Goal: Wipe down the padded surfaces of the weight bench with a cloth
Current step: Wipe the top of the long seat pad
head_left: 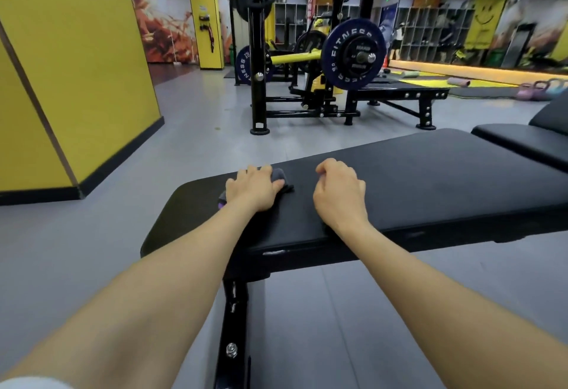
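A black padded weight bench (pixel 430 185) runs across the view from lower left to upper right. My left hand (pixel 253 189) lies on a dark grey cloth (pixel 281 177) near the bench's left end, fingers curled over it and pressing it onto the pad. The cloth shows only at the fingertips and beside the wrist. My right hand (pixel 339 195) rests on the pad just right of the cloth, fingers loosely curled with nothing in them.
The bench's black steel leg (pixel 233 327) runs down between my forearms. A second padded section (pixel 528 142) continues at the right. A rack with loaded barbell plates (pixel 353 53) stands behind, a yellow pillar (pixel 76 66) at left, kettlebells (pixel 541 89) far right.
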### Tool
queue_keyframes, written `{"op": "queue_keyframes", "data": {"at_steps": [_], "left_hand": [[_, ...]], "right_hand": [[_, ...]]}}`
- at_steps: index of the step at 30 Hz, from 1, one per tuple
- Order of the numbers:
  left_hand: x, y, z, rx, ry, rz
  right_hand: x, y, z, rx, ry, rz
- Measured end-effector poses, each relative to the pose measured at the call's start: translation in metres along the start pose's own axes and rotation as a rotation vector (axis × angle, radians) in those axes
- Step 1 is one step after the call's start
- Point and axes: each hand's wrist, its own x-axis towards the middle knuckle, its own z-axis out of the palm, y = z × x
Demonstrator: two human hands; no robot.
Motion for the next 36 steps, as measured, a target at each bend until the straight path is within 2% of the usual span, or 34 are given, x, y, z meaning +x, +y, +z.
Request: {"op": "queue_keyframes", "data": {"at_steps": [6, 13, 17, 20, 23, 26, 28, 31, 32, 34, 36], "left_hand": [[-0.038, 0.06, -0.001, -0.024, 0.007, 0.211], [-0.079, 0.096, -0.012, -0.054, -0.065, 0.301], [-0.095, 0.106, -0.018, -0.161, -0.136, 0.279], [-0.103, 0.115, -0.027, -0.474, -0.154, 0.15], [-0.105, 0.128, -0.04, -0.959, -0.268, -0.052], [-0.105, 0.129, -0.047, -1.574, -0.557, -0.253], [-0.108, 0.121, -0.05, -1.797, -0.685, -0.257], [-0.108, 0.102, -0.054, -1.81, -0.676, -0.241], [-0.105, 0.096, -0.053, -1.771, -0.625, -0.256], [-0.096, 0.084, -0.051, -1.545, -0.395, -0.307], [-0.085, 0.072, -0.047, -1.212, -0.153, -0.331]], "right_hand": [[-0.013, 0.048, -0.05, -0.006, 0.082, 0.204], [-0.043, 0.063, -0.077, -0.036, 0.066, 0.232], [-0.062, 0.063, -0.088, -0.055, 0.041, 0.219], [-0.074, 0.064, -0.092, 0.047, 0.005, 0.189], [-0.082, 0.051, -0.096, 0.347, -0.039, 0.159], [-0.084, 0.029, -0.096, 0.7, -0.127, 0.167], [-0.082, 0.022, -0.096, 0.78, -0.176, 0.154], [-0.071, 0.018, -0.088, 0.57, -0.21, 0.078], [-0.066, 0.015, -0.084, 0.485, -0.189, 0.058], [-0.058, 0.01, -0.074, 0.234, -0.13, -0.007], [-0.055, 0.009, -0.063, -0.177, -0.112, -0.167]]}}
